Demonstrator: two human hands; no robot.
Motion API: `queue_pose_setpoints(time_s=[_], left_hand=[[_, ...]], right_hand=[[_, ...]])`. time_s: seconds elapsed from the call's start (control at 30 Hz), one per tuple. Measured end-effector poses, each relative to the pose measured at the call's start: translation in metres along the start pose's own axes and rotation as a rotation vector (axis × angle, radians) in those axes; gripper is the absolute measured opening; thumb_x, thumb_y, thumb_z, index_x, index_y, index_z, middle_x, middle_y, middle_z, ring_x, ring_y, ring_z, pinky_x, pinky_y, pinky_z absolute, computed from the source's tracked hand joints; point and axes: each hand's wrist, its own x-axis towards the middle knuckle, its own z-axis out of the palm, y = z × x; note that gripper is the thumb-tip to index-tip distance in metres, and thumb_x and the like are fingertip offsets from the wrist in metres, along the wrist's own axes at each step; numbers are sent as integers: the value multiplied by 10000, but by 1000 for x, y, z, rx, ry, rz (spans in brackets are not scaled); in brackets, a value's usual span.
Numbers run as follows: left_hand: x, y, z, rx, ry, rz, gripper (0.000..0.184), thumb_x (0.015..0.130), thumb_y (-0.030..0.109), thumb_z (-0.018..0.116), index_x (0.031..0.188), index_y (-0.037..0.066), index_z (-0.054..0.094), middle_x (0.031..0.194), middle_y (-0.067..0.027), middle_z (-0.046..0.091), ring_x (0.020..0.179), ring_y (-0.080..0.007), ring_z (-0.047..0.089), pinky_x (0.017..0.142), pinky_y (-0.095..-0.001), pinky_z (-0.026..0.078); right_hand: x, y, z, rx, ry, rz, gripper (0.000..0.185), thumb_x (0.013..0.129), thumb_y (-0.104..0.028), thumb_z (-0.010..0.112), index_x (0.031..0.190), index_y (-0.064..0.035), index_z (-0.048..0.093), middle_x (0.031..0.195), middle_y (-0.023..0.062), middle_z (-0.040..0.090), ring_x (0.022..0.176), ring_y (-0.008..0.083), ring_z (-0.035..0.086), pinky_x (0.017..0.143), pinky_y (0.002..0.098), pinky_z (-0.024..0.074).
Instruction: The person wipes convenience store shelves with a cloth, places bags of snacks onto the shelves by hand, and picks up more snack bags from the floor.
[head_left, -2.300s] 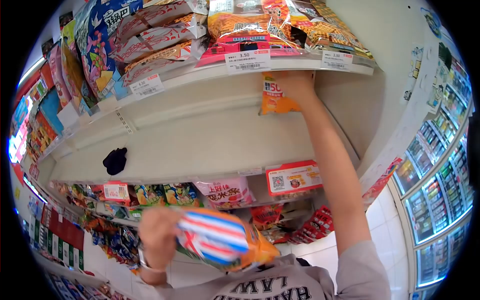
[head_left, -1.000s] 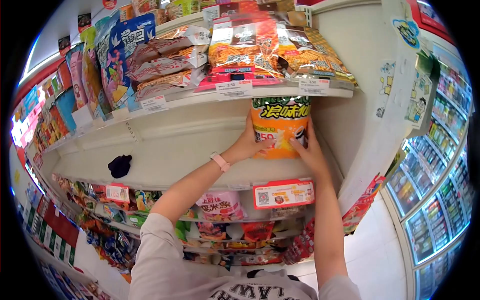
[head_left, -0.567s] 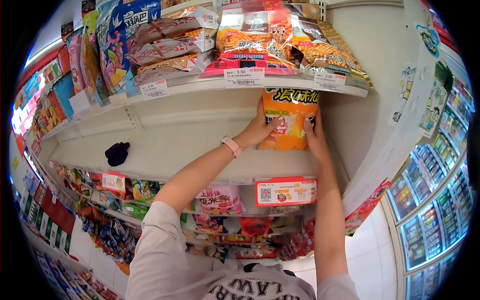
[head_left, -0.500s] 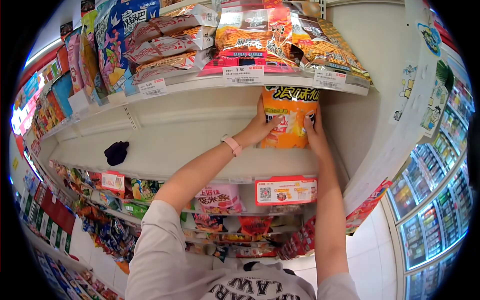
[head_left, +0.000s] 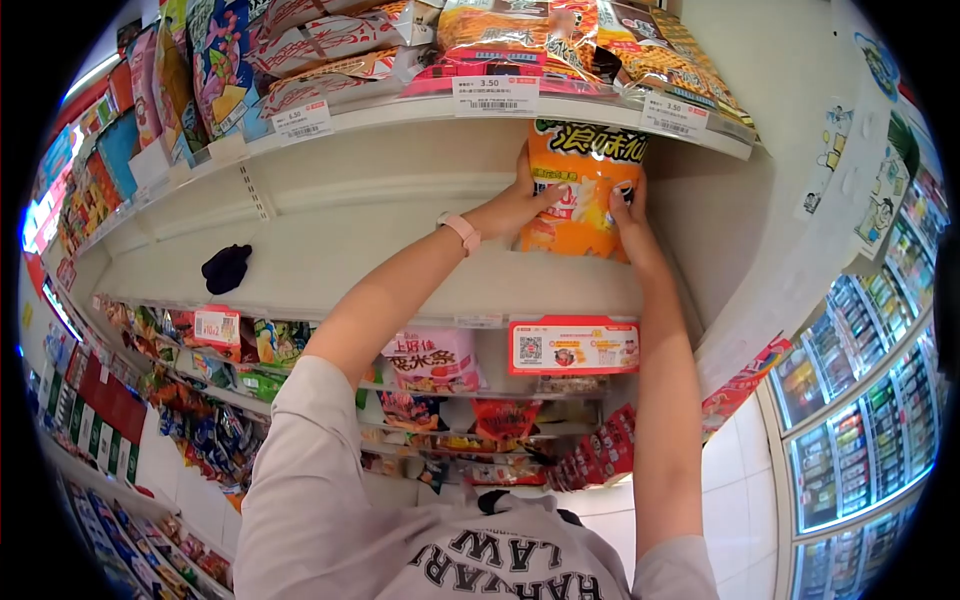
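An orange snack bag (head_left: 583, 220) with a green top stands upright at the right end of the middle shelf (head_left: 400, 245), under the upper shelf's edge. My left hand (head_left: 517, 200) grips its left side, thumb across the front. On its right side my right hand (head_left: 632, 215) holds it, thumb on the front. The fingers behind the bag are hidden. A pink band circles my left wrist.
Several snack bags (head_left: 510, 35) lie on the upper shelf above price tags. A dark cloth-like item (head_left: 227, 269) rests at the shelf's left. Below are a red promotional card (head_left: 573, 346) and a pink bag (head_left: 433, 360). A white side panel (head_left: 740, 150) bounds the right.
Earlier my left hand held a striped bag low down while my right hand reached in at another orange bag; now both hands hold one orange bag on the shelf. Lately only the view has shifted.
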Motion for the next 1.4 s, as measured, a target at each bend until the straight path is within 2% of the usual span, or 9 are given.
queue_pose_setpoints(time_s=[0.17, 0.3, 0.6, 0.8, 0.87, 1.07, 1.23, 1.33, 1.4], left_hand=[[-4, 10, 4, -49, -5, -98, 873, 892, 278, 508, 1343, 58, -207, 1385, -174, 154, 1269, -241, 241, 1019, -310, 272], [-5, 10, 5, 82, 40, -87, 807, 911, 325, 462, 1361, 148, -184, 1329, -120, 287, 1111, -182, 443, 705, -265, 516], [-21, 36, 16, -24, 50, -178, 809, 908, 335, 466, 1365, 126, -168, 1348, -140, 262, 1182, -218, 396, 775, -292, 503], [-34, 36, 23, 31, 312, -244, 1005, 800, 373, 622, 1366, 71, -152, 1379, -303, 132, 1299, -367, 196, 1017, -422, 266], [-46, 57, 28, -12, 320, -273, 1043, 766, 373, 654, 1371, 67, -138, 1369, -339, 108, 1309, -401, 125, 1039, -430, 196], [-102, 85, 34, -132, 352, -335, 970, 755, 444, 629, 1398, 98, -10, 1409, -249, 153, 1333, -330, 118, 1055, -421, 154], [-233, 122, 53, -361, 115, -310, 851, 804, 548, 507, 1402, 143, 58, 1419, -164, 215, 1315, -285, 209, 1051, -437, 170], [-318, 122, 63, -524, 47, -367, 786, 891, 418, 435, 1399, 63, -48, 1451, -138, 63, 1334, -260, 124, 1059, -389, 152], [-382, 107, 74, -366, 251, -453, 669, 927, 239, 413, 1406, 73, -24, 1425, -120, 138, 1307, -217, 182, 1042, -342, 208]], right_hand=[[-1, 0, -5, 28, -6, 35, 673, 894, -264, 505, 1389, -69, 93, 1324, 128, 327, 1214, 205, 322, 996, 300, 280], [0, 12, -8, 28, -2, -45, 694, 886, -271, 525, 1394, -68, 98, 1330, 126, 326, 1208, 196, 333, 989, 282, 285], [-11, -7, 1, 26, 86, 77, 797, 831, -307, 566, 1393, -15, 81, 1298, 179, 381, 1185, 207, 393, 949, 278, 338], [-30, -55, 9, -71, 210, 334, 864, 791, -359, 575, 1383, 19, 71, 1275, 267, 383, 1188, 297, 406, 958, 313, 341], [-26, -31, 7, -191, 227, 221, 820, 798, -312, 566, 1381, 17, 91, 1299, 268, 351, 1221, 330, 350, 993, 337, 293], [-95, -90, 31, -386, 134, -113, 660, 798, -167, 542, 1349, 5, 222, 1366, 225, 280, 1278, 383, 222, 1056, 421, 163], [-214, -125, 97, -271, -86, -166, 499, 804, -121, 507, 1278, -24, 382, 1370, 196, 293, 1276, 365, 248, 1043, 444, 182], [-273, -104, 162, -153, -264, -68, 452, 795, -111, 502, 1229, -17, 422, 1353, 205, 312, 1245, 369, 302, 1024, 434, 222], [-318, -84, 213, -124, -396, 52, 478, 776, -122, 533, 1232, -28, 427, 1346, 219, 297, 1227, 378, 309, 1010, 439, 235]])
